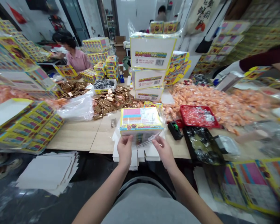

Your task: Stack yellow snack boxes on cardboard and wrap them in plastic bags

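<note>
Grey shirt [140, 203] is showing closest; the left hand [124, 152] is holding the box [141, 119] over white cards [151, 152]; the right hand [163, 151] is pinching clear wrap [148, 141], maybe risking tearing by pulling hard.

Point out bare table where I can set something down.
The widest bare tabletop lies between the stacked boxes at left and the wrapped box, in front of the plastic bag and gold packets. Smaller: just before the tape dispenser. Crowded: around the red tray.

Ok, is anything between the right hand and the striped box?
Only loose clear film, pinched in the right hand at the striped box's near side. The tape dispenser sits off to the right, not between.
</note>
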Demonstrator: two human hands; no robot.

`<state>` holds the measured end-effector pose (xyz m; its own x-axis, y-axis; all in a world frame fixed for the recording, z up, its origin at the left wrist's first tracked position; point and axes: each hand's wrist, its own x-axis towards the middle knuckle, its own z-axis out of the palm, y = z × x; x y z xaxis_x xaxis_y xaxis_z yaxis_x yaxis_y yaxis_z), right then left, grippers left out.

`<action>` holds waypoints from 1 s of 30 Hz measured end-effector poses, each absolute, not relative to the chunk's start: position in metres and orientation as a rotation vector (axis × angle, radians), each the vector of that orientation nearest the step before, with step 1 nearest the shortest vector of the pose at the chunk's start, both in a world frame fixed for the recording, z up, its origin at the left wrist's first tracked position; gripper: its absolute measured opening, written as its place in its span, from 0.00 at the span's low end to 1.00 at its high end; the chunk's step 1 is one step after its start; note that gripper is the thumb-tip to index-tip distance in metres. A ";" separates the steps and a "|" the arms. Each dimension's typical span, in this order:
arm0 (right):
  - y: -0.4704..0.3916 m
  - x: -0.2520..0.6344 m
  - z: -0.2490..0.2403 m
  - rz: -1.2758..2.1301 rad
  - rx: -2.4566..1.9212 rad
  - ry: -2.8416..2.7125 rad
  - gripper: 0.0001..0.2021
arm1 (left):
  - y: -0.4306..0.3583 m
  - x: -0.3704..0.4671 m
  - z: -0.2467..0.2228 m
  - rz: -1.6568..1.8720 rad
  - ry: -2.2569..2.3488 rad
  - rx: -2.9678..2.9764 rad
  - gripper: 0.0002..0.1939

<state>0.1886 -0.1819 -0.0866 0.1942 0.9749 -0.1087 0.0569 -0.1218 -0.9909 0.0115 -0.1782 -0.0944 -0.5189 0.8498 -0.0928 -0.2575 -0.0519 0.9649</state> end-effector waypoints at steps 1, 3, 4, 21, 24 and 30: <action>-0.186 0.197 -0.080 1.033 -1.510 -1.070 0.35 | -0.176 0.012 -0.095 1.705 1.397 0.687 0.17; -0.191 0.207 -0.064 0.784 -1.607 -1.099 0.42 | -0.173 0.014 -0.093 1.719 1.398 0.704 0.17; -0.192 0.209 -0.054 0.671 -1.594 -1.132 0.44 | -0.173 0.014 -0.093 1.724 1.403 0.711 0.18; -0.168 0.225 -0.100 1.104 -1.178 -0.558 0.20 | -0.170 -0.007 -0.088 1.605 1.349 0.654 0.21; -0.146 0.220 -0.104 1.073 -1.089 -0.597 0.19 | -0.166 -0.007 -0.088 1.629 1.354 0.663 0.21; -0.106 0.207 -0.100 1.003 -1.108 -0.748 0.20 | -0.160 -0.004 -0.093 1.641 1.371 0.677 0.21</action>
